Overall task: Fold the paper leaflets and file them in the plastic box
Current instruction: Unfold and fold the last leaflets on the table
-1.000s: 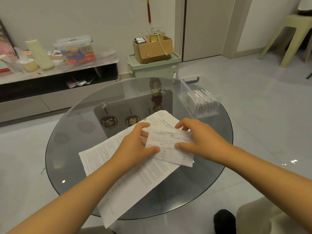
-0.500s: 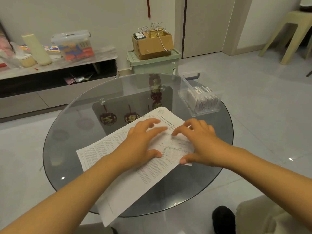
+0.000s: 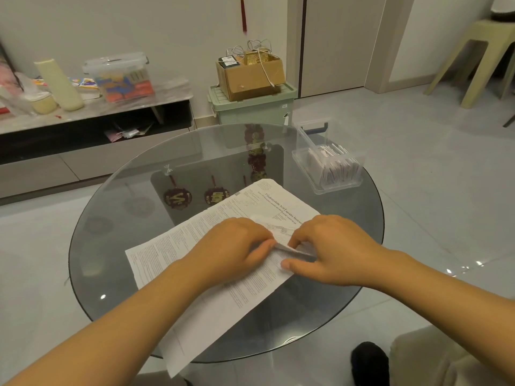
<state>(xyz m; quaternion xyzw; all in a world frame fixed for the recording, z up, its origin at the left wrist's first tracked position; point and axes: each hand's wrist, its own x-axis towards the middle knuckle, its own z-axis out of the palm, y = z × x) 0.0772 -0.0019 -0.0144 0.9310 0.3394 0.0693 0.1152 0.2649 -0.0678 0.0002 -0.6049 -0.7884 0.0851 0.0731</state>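
Observation:
A small folded leaflet (image 3: 282, 235) lies on top of large printed paper sheets (image 3: 195, 240) spread over the round glass table (image 3: 139, 190). My left hand (image 3: 231, 246) pinches the leaflet's left edge with curled fingers. My right hand (image 3: 328, 246) pinches its right side, thumb stretched out below, and the near edge is lifted off the sheets. A clear plastic box (image 3: 331, 185) holding several folded leaflets stands at the table's far right rim.
The large sheets overhang the table's near edge. Behind the table stand a green storage bin (image 3: 250, 110) with a cardboard box (image 3: 250, 76) on it, and a low cabinet (image 3: 83, 129) with clutter. A beige plastic stool (image 3: 479, 51) stands far right.
Both hands went from pressing flat on the small leaflet to curling and pinching it; its near edge now lifts off the sheets.

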